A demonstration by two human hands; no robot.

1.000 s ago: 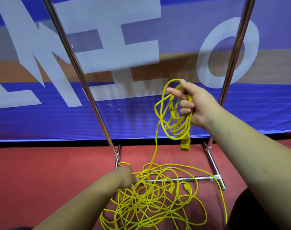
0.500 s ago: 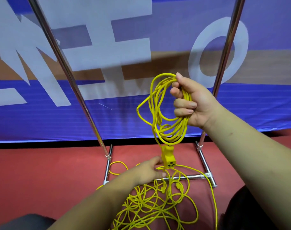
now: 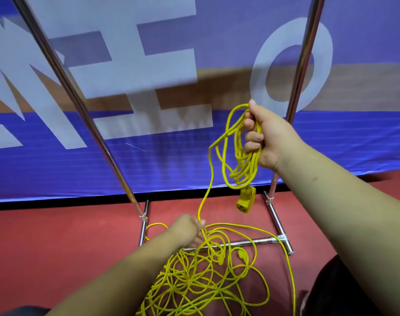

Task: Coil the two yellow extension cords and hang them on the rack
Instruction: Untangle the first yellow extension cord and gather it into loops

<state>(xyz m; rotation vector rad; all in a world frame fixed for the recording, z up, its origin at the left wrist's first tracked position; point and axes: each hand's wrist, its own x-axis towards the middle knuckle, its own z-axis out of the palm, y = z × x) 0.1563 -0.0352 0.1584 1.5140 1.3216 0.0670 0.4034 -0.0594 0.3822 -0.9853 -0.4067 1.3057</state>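
Red matte floor [image 3: 57,247] runs up to a blue banner [image 3: 171,156] with big white letters. The rack [image 3: 80,106] stands in front of it, its chrome tubes round, smooth and shiny, with a crossbar low at the base; its top rail is out of view. The right hand [image 3: 272,142] is raised near the right upright, fingers curled round the top of a coil [image 3: 244,172] of several uneven loops, thumb pointing up. A blocky yellow socket [image 3: 245,200] dangles below the loops. From the coil one strand [image 3: 207,195] drops to the left hand [image 3: 187,229], low by the rack's base, whose fingers look closed round it just above the pile [image 3: 201,277]. The pile is thin yellow cord in loose, crossing loops on the floor, partly over the crossbar, with a plug [image 3: 241,254] among them. I judge the cord light, limp and a little springy: its round plastic jacket should slide through a loose fist, but the loops will likely snag where they cross. The present hold seems right, gathering the loops at their top and feeding from close to the pile, where a knot is felt early. The socket's weight may swing the coil. Whether the pile holds one cord or two I cannot tell.
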